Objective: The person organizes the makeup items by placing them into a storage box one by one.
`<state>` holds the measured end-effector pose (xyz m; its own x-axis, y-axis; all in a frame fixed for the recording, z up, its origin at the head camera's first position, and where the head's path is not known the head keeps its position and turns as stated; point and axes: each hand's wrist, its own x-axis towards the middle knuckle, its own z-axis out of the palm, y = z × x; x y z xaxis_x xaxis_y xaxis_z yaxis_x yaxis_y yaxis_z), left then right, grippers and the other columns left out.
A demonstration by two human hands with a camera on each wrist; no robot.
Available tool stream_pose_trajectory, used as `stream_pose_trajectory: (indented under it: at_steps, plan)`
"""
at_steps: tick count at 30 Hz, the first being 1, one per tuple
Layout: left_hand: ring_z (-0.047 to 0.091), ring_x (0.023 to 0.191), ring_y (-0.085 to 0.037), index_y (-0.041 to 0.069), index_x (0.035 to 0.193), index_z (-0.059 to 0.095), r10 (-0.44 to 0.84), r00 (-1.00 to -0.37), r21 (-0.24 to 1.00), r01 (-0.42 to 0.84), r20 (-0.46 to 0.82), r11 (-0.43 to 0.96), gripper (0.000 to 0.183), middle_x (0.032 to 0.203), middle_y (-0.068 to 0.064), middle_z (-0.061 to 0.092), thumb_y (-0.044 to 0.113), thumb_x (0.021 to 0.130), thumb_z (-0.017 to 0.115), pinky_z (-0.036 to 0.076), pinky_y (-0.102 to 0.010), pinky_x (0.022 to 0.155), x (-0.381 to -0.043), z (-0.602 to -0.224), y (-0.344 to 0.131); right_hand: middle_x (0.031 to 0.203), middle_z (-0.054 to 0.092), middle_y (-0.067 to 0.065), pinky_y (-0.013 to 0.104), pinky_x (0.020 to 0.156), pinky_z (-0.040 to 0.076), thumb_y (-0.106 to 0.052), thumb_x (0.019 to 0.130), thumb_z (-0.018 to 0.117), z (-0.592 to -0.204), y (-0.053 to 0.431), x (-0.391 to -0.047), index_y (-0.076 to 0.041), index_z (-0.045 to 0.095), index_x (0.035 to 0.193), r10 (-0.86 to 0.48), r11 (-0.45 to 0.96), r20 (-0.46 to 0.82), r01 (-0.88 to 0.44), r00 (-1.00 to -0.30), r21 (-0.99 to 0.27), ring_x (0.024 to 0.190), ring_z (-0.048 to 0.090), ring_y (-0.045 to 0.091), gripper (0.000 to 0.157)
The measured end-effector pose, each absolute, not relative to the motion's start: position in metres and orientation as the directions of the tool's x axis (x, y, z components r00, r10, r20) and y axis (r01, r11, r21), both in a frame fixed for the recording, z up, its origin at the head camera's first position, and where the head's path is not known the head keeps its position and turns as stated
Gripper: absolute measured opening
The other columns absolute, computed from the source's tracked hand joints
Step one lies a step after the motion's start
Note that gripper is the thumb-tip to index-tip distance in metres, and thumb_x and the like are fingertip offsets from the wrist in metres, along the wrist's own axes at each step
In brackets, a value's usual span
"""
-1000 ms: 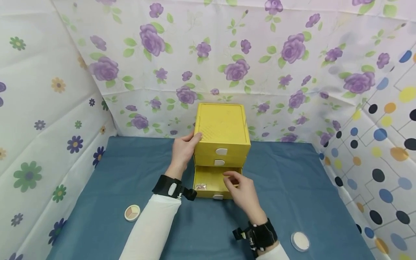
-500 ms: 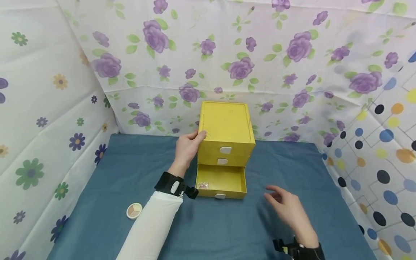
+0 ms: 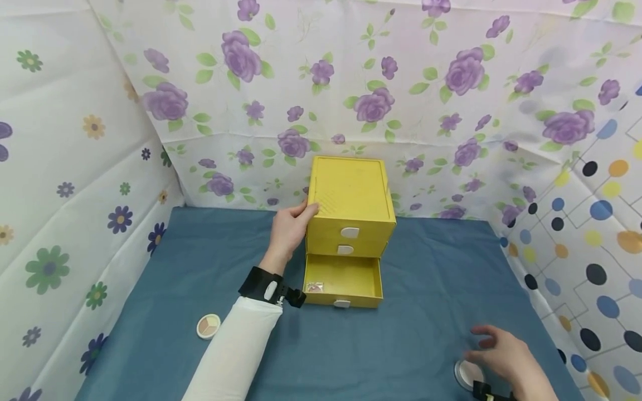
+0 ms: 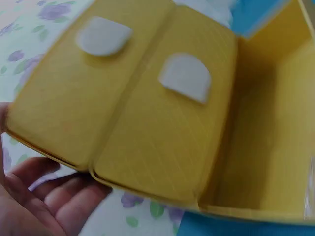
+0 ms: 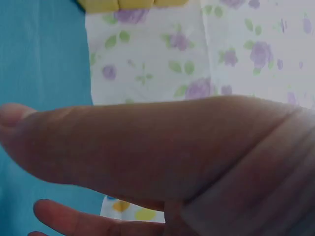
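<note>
A yellow mini drawer cabinet [image 3: 351, 189] with white pull tabs stands at the back of the cloth. Its bottom drawer [image 3: 358, 277] is pulled out, and a small clear packet [image 3: 315, 287] lies at that drawer's left. My left hand [image 3: 290, 228] grips the cabinet's left side near the front, thumb on the top edge; the left wrist view shows its fingers [image 4: 81, 204] against the side wall. At front right, my right hand [image 3: 506, 356] is just above a round, clear-rimmed container with a pale centre [image 3: 469, 373], fingers loosely bent and apart. Whether they touch it, I cannot tell.
A round three-colour makeup palette [image 3: 208, 326] lies at left, beside my left sleeve [image 3: 236, 345]. Blue cloth [image 3: 401, 334] covers the table. Floral fabric [image 3: 281, 67] hangs behind the cabinet, and patterned sheets rise on both sides.
My right hand has left the open drawer and moved right and toward me, to the round pale container. The left hand keeps its hold on the cabinet. The view has shifted slightly.
</note>
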<state>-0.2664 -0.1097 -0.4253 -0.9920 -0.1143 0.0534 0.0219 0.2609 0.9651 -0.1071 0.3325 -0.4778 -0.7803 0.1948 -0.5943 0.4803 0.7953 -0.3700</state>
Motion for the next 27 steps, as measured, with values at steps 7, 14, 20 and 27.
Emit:
stream_pose_trajectory:
  at_steps: [7,14,20,27]
  plan:
    - [0.030,0.045,-0.027,0.022,0.128,0.065,-0.148,-0.971,0.914,0.116,0.186,0.388,0.050,0.132,0.005,0.062,0.058,0.095,0.055,0.021,-0.031,0.044,-0.269,-0.430,-0.107,0.114,0.057,0.035,0.059,0.082,0.051,-0.040,0.068,0.089,-0.488,0.340,-0.104,0.004,0.054,0.131,0.225,0.802,-0.643,0.513,-0.733,-0.305,0.100,0.056,0.046,0.085]
    - [0.048,0.056,-0.026,0.023,0.127,0.066,-0.130,-0.977,0.928,0.111,0.167,0.356,0.052,0.131,0.007,0.062,0.061,0.092,0.058,0.025,-0.032,0.048,-0.271,-0.431,-0.109,0.105,0.061,0.031,0.055,0.081,0.053,-0.037,0.065,0.091,-0.499,0.342,-0.098,0.006,0.058,0.120,0.193,0.796,-0.655,0.507,-0.730,-0.330,0.093,0.060,0.040,0.077]
    - [0.049,0.060,-0.034,0.025,0.128,0.064,-0.118,-0.982,0.941,0.105,0.150,0.323,0.052,0.132,0.007,0.062,0.061,0.091,0.059,0.030,-0.034,0.050,-0.272,-0.431,-0.110,0.095,0.063,0.022,0.050,0.075,0.053,-0.025,0.067,0.091,-0.505,0.338,-0.095,0.006,0.060,0.117,0.175,0.763,-0.654,0.521,-0.735,-0.381,0.083,0.061,0.032,0.067]
    - [0.060,0.113,-0.015,0.024,0.128,0.064,-0.117,-0.983,0.947,0.100,0.141,0.305,0.052,0.133,0.009,0.061,0.061,0.091,0.061,0.054,-0.040,0.092,-0.273,-0.433,-0.111,0.092,0.063,0.018,0.047,0.067,0.057,-0.022,0.069,0.090,-0.508,0.335,-0.096,0.004,0.062,0.114,0.171,0.742,-0.649,0.531,-0.741,-0.410,0.080,0.062,0.029,0.059]
